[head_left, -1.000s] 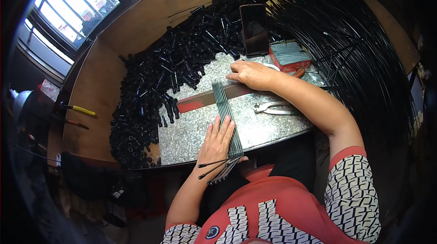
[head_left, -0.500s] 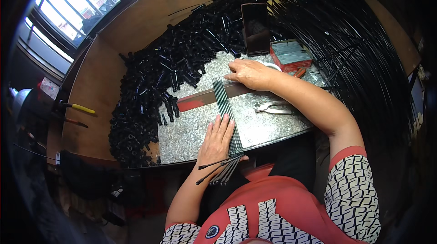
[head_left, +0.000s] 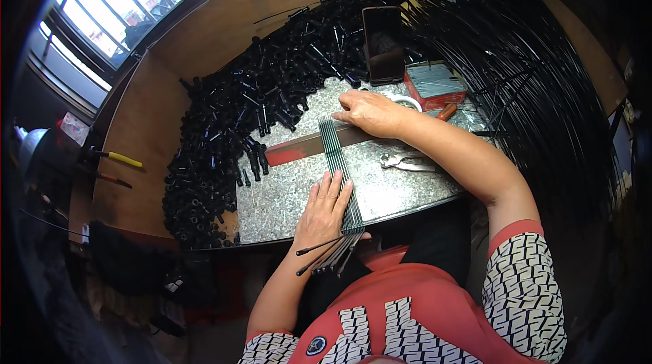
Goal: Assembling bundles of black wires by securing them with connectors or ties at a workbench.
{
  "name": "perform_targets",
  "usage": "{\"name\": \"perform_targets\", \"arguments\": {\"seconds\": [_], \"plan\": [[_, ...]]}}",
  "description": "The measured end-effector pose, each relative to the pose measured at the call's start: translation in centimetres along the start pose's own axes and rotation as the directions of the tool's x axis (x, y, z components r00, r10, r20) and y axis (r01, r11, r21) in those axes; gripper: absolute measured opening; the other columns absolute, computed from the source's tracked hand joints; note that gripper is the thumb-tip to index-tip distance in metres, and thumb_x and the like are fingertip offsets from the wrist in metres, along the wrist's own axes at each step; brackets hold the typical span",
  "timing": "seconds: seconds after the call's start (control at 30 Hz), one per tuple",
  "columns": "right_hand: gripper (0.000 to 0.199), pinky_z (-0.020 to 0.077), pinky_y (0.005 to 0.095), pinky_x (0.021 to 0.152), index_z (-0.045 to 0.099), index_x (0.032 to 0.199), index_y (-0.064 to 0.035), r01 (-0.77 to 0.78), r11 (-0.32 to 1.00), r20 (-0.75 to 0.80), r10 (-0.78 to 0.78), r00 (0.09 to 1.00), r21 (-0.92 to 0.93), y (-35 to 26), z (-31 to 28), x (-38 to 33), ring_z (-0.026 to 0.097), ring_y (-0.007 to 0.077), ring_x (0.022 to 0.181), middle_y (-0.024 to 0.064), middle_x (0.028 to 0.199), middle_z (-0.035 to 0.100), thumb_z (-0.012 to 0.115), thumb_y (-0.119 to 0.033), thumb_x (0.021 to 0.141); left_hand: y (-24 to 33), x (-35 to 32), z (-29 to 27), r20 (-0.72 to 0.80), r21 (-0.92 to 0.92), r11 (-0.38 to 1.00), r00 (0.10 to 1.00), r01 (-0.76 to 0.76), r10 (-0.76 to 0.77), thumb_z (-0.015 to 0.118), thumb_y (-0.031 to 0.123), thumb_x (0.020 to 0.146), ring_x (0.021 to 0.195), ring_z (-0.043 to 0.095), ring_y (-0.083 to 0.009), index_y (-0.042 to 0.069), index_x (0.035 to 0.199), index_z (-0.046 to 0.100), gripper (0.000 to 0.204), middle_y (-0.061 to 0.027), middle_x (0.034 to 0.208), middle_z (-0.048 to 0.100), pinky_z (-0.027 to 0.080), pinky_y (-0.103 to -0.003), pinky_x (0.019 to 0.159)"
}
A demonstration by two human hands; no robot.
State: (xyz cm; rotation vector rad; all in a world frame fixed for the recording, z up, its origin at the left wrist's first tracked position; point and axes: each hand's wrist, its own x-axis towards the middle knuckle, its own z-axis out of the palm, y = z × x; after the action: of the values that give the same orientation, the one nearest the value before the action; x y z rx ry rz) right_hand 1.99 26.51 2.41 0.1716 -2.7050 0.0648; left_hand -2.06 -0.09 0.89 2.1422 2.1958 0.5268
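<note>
A flat row of thin dark rods (head_left: 331, 149) lies side by side across a speckled metal work plate (head_left: 282, 204). My left hand (head_left: 324, 209) rests on its near part, fingers stretched over the rods. The thumb tip shows on the far side, under them. Black-knobbed rod ends (head_left: 324, 255) fan out past the plate's front edge by my left wrist. At the row's far end, my right hand (head_left: 367, 111) is closed, fingertips bent down beside the rod tips. What its fingers hold, if anything, is hidden. Beneath the rods runs a flat red and brown bar (head_left: 292, 152).
Black tubular parts (head_left: 251, 106) are heaped left and behind. A phone (head_left: 382, 45) stands upright at the back, beside a red box (head_left: 435, 85). Pincers (head_left: 406, 161) and an orange handle (head_left: 446, 111) lie right. Long black rods (head_left: 523, 65) fill the far right.
The knobbed rod ends by my left wrist have shifted slightly and spread a little differently. Both hands stay almost in place.
</note>
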Motion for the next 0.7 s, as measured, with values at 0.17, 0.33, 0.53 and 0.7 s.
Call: {"name": "perform_targets", "arguments": {"seconds": [0.17, 0.33, 0.53, 0.7], "plan": [[0.029, 0.0485, 0.0351, 0.078, 0.064, 0.107, -0.0053, 0.01, 0.998, -0.049, -0.008, 0.999, 0.055, -0.4, 0.5, 0.0, 0.056, 0.0261, 0.091, 0.0107, 0.091, 0.054, 0.055, -0.007, 0.08, 0.3, 0.3, -0.4, 0.077, 0.052, 0.999, 0.997, 0.011, -0.015, 0.073, 0.059, 0.063, 0.137, 0.021, -0.0405, 0.007, 0.139, 0.036, 0.1, -0.0248, 0.146, 0.024, 0.022, -0.05, 0.111], [0.03, 0.0497, 0.0363, 0.076, 0.064, 0.103, -0.0049, -0.101, 0.995, -0.185, 0.101, 0.977, 0.008, 1.0, -1.8, -1.9, 0.059, 0.028, 0.089, 0.0104, 0.092, 0.057, 0.057, 0.0, 0.074, 0.2, 0.2, -0.1, 0.055, 0.033, 0.999, 0.998, 0.008, -0.01, 0.075, 0.056, 0.062, 0.137, 0.022, -0.0407, 0.007, 0.139, 0.036, 0.1, -0.0248, 0.146, 0.025, 0.022, -0.05, 0.11], [0.015, 0.0532, 0.038, 0.07, 0.068, 0.083, -0.002, -0.462, 0.765, 0.047, 0.537, 0.842, -0.448, 5.9, -7.9, -5.8, 0.064, 0.0301, 0.084, 0.0154, 0.085, 0.065, 0.057, -0.002, 0.071, 0.3, -0.1, 0.0, 0.008, 0.043, 0.999, 1.0, -0.003, 0.003, 0.077, 0.049, 0.065, 0.136, 0.024, -0.0408, 0.005, 0.136, 0.038, 0.092, -0.0252, 0.144, 0.029, 0.023, -0.05, 0.11], [0.016, 0.055, 0.0393, 0.07, 0.071, 0.083, -0.0048, -0.546, 0.667, 0.164, 0.697, 0.698, -0.507, 7.7, -7.7, -8.8, 0.067, 0.0314, 0.083, 0.0158, 0.087, 0.068, 0.057, -0.005, 0.076, 0.5, 0.2, 0.1, 0.011, 0.08, 0.997, 1.0, 0.002, -0.003, 0.078, 0.049, 0.063, 0.136, 0.024, -0.0409, 0.003, 0.136, 0.036, 0.096, -0.0253, 0.144, 0.028, 0.023, -0.051, 0.11]]}}
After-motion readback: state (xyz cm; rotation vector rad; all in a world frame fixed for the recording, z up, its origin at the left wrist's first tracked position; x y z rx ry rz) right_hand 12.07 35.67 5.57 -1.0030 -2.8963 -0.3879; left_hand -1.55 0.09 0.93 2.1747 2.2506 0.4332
